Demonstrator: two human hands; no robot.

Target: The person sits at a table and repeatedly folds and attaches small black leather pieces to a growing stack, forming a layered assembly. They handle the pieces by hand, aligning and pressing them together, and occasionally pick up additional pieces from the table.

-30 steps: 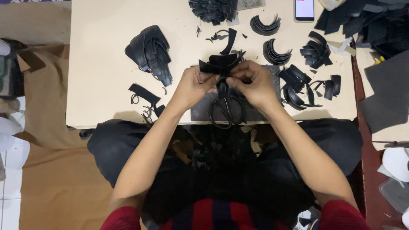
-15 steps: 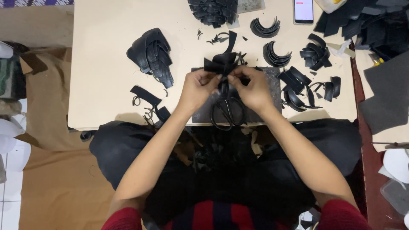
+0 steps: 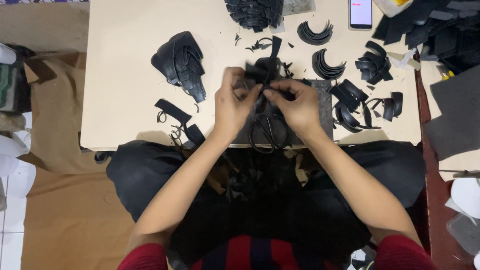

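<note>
Black strips of a leather-like material, bunched into a small bundle (image 3: 262,72), sit between two bare hands above the near middle of a pale table (image 3: 125,40). Left hand (image 3: 232,102) has its grip closed on the bundle's left side, fingertips pinching it. Right hand (image 3: 297,102) has its grip closed on the right side, thumb and forefinger meeting the left hand's fingers. Just below the hands, black-handled scissors (image 3: 270,132) lie on a dark cutting mat (image 3: 325,107) at the table's near edge. To the left lies a folded heap of black straps (image 3: 180,62). To the right lie curved black pieces (image 3: 327,65) in nested stacks. At the far edge a phone (image 3: 361,12) lies face up, screen lit. Black offcuts (image 3: 250,177) lie in the person's lap.
</note>
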